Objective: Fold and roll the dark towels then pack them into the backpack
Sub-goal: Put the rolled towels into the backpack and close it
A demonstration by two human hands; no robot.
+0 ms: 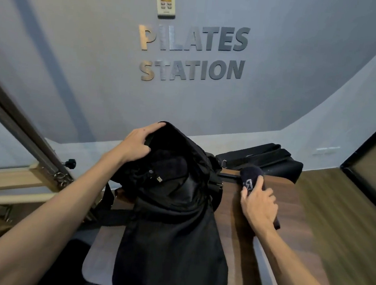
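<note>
Black fabric backpack point(173, 233) is stood open on the dark wooden bench point(292, 198), its mouth facing the camera. Its upper rim is gripped by the left hand point(137, 143), with the fingers curled over the edge. A rolled dark navy towel with pale lettering point(251, 175) is held on the bench just right of the backpack by the right hand point(260, 205), whose fingers are clamped round it. Another black bag point(270, 158) is seen behind.

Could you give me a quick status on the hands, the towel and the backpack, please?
Left hand holds backpack mouth open. Right hand has a grip on rolled dark towel, not yet in. Nothing blocking the opening.
</note>
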